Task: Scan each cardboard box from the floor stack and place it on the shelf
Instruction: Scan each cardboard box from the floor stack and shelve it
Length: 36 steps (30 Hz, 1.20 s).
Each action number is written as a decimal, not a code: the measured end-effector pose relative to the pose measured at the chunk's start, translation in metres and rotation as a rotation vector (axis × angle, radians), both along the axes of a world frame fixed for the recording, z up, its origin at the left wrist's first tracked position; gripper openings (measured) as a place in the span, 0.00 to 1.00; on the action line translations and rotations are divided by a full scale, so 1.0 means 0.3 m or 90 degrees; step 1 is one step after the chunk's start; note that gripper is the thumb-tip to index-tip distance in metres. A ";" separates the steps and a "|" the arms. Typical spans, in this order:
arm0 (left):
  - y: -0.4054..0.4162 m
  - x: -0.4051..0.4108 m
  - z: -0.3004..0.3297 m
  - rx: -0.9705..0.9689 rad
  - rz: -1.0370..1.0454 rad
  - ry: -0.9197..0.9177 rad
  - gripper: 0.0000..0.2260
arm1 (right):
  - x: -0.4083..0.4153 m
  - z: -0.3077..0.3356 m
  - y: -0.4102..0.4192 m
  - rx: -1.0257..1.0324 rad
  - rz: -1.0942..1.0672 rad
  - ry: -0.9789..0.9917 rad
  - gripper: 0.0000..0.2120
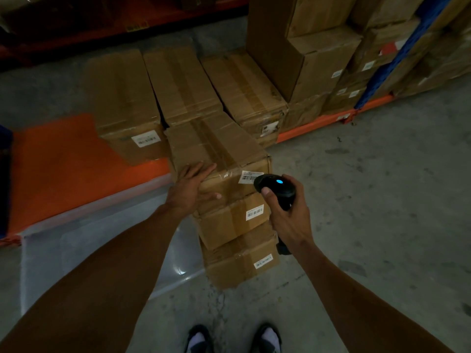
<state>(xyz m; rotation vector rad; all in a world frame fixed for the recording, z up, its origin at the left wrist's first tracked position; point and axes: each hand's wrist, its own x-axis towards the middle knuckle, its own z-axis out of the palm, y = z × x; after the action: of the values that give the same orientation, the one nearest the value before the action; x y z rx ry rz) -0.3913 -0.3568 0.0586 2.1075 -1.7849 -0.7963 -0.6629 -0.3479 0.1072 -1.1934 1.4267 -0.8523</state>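
Dim light over grey, stained concrete floor [369, 200], spreading right of and nearer than the fingers [204, 169] of the left hand [187, 189]. Left of those fingers, low orange shelf deck [56, 169], clear plastic sheet [89, 250] just nearer. Far beyond and to the right, blue upright [390, 59].

The picture is dark and dim all over. The top corners are almost black. A small blue light glows on the scanner [276, 191]. A shiny plastic sheet [102, 240] on the floor catches a white gleam near its lower edge. The edges bend and stretch, so the arms look very long. The white labels are too fuzzy to read. The shadows are soft.
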 end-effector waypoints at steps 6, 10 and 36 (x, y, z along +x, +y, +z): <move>0.035 0.107 0.042 -0.055 -0.021 0.032 0.36 | -0.032 -0.044 -0.009 0.004 -0.001 0.011 0.29; 0.136 0.306 0.085 -0.014 -0.020 0.084 0.35 | -0.027 -0.079 -0.027 0.005 -0.009 0.062 0.30; 0.205 0.474 0.005 0.002 -0.045 0.154 0.37 | 0.310 -0.238 -0.318 0.050 0.283 0.613 0.30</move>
<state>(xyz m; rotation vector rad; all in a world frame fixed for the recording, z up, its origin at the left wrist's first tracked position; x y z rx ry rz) -0.2491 -0.2954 0.0600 1.8659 -1.7369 -1.0244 -0.5701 -0.4432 0.0359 -1.8845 1.7780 0.1479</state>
